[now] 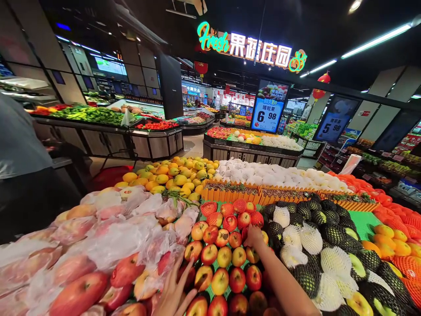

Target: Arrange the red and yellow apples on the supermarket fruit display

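Rows of red and yellow apples [237, 279] lie on a green mat in front of me, the farthest ones in red foam nets. My right hand [255, 237] reaches to the back right of these rows, its fingers curled on a red apple [244, 233] that it partly covers. Low in the view, my left hand [174, 287] is open with fingers spread, over the left edge of the apple rows. Beside it are larger red apples [80, 293], some wrapped in thin clear plastic [115, 235].
Yellow mangoes [179, 180] are heaped behind, next to fruit in white foam nets [256, 172]. An orange slatted divider [230, 194] edges the apples. Black-netted fruit [340, 237] and oranges [386, 237] lie right. A person in grey [23, 136] stands at left.
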{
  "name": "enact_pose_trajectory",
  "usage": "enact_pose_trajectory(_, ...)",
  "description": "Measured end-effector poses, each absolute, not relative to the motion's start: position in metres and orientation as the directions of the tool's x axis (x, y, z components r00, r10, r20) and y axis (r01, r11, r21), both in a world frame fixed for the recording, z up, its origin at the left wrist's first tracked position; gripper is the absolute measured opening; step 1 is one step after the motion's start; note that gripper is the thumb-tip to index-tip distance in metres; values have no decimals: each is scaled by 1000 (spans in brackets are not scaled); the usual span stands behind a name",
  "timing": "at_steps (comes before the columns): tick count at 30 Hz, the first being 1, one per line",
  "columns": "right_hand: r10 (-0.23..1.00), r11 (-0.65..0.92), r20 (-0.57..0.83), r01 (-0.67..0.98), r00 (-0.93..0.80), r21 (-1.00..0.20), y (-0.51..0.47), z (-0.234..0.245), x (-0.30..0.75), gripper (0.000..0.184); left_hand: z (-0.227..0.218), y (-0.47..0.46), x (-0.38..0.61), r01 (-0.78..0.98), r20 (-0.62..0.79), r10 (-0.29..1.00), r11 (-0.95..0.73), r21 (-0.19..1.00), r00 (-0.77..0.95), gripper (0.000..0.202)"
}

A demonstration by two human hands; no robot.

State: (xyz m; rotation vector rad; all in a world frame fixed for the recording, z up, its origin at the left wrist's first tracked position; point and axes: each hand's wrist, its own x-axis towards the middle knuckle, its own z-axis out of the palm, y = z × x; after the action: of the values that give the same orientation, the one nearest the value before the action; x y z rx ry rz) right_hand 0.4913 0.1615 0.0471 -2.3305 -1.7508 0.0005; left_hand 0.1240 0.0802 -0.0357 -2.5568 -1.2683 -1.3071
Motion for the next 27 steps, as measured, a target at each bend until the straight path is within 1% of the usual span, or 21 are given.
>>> enact_pose_trajectory(3, 938, -300, 130, 941, 320, -154, 158, 48, 485, 76, -35, 75, 113, 663, 671, 695, -633, 400, 258, 71)
enact_pose_trajectory(6, 938, -281, 157, 943, 309, -178, 148, 63, 482, 78, -24, 68, 110, 637, 657, 721, -616, 463, 220, 69)
enact_pose_trajectory(7, 936, -269, 179, 944, 302, -190, 143, 70, 482, 76, -19, 65, 110, 625, 658, 723, -618, 476, 213, 68)
enact_pose_trajectory(10, 909, -252, 283, 944, 307, -215, 119, 91, 483, 59, -9, 61, 114, 589, 648, 740, -609, 531, 181, 65)
enact_pose_trajectory(11, 895, -229, 325, 940, 306, -254, 108, 96, 481, 57, -8, 60, 118, 561, 635, 752, -607, 563, 176, 65)
enact_pose_trajectory(12, 882, -186, 359, 926, 305, -328, 95, 100, 477, 58, -8, 59, 123, 513, 607, 772, -604, 610, 188, 66)
enact_pose_trajectory(13, 877, -117, 376, 892, 299, -436, 82, 102, 472, 62, -10, 58, 131, 441, 561, 801, -589, 677, 209, 65)
enact_pose_trajectory(14, 884, -29, 370, 824, 285, -565, 67, 101, 465, 69, -14, 56, 141, 342, 501, 831, -556, 758, 242, 60)
enact_pose_trajectory(15, 905, 35, 330, 726, 269, -687, 51, 98, 456, 74, -18, 54, 152, 230, 424, 853, -498, 836, 305, 55)
enact_pose_trajectory(16, 935, 64, 267, 629, 233, -774, 36, 94, 446, 76, -23, 51, 166, 128, 345, 875, -407, 905, 340, 50)
enact_pose_trajectory(17, 957, 65, 212, 565, 199, -823, 22, 88, 435, 77, -29, 48, 179, 52, 280, 879, -324, 945, 387, 51)
enact_pose_trajectory(18, 970, 61, 176, 528, 169, -847, 9, 81, 425, 80, -33, 44, 192, 40, 221, 877, -263, 964, 426, 57)
enact_pose_trajectory(20, 987, 32, 98, 451, 125, -892, -11, 67, 410, 83, -38, 37, 211, 129, 154, 905, -221, 967, 396, 73)
enact_pose_trajectory(22, 998, -12, 6, 273, 65, -962, -20, 56, 404, 83, -32, 34, 216, 189, 161, 936, -228, 955, 312, 83)
enact_pose_trajectory(24, 998, -65, -65, 57, 4, -996, -17, 52, 408, 81, -16, 36, 209, 174, 199, 944, -249, 953, 263, 81)
enact_pose_trajectory(25, 997, -80, -80, -2, -4, -997, -12, 53, 413, 80, -5, 38, 201, 169, 207, 951, -248, 954, 229, 75)
enact_pose_trajectory(26, 997, -77, -77, -7, 14, -997, -4, 56, 420, 80, 6, 41, 192, 175, 204, 947, -251, 952, 250, 71)
enact_pose_trajectory(27, 997, -56, -53, 53, 54, -997, 6, 60, 428, 79, 17, 44, 182, 175, 222, 957, -254, 951, 186, 72)
